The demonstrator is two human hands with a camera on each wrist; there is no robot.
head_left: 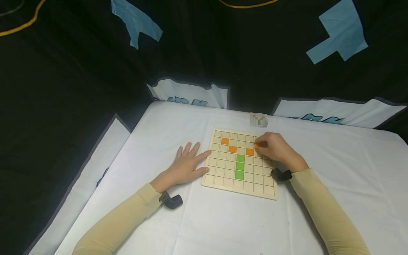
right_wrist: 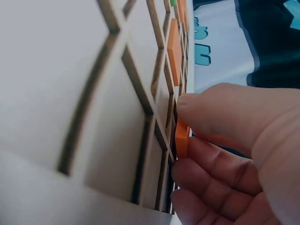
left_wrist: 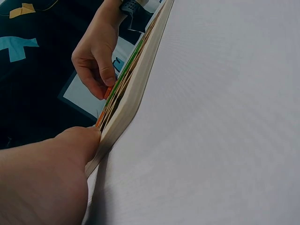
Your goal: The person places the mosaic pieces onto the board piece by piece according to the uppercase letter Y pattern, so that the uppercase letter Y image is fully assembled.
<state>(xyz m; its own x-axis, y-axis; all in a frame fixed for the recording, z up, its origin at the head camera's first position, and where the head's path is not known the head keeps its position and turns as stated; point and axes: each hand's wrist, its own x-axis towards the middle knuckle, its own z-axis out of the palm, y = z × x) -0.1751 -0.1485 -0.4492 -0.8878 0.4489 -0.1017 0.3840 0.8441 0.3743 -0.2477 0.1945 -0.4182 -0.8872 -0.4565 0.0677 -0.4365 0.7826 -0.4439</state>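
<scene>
A square wooden grid board [head_left: 220,181] lies on the white-covered table. Three green tiles [head_left: 239,166] form a column in its middle. Above that column sit orange tiles: two step up to the left [head_left: 232,149] and one lies to the right [head_left: 250,152]. My right hand [head_left: 275,147] pinches another orange tile [right_wrist: 181,145] between thumb and fingers, right at a cell near the board's upper right. With fingers spread, my left hand [head_left: 185,165] rests at the left edge, index finger and thumb at the rim. In the left wrist view its thumb [left_wrist: 82,140] overlaps the board's side.
A small card [head_left: 259,120] printed with a coloured grid lies behind the board, near the table's back edge. Black curtains with blue tape pieces [head_left: 345,32] hang behind. Each wrist wears a dark camera band [head_left: 172,200].
</scene>
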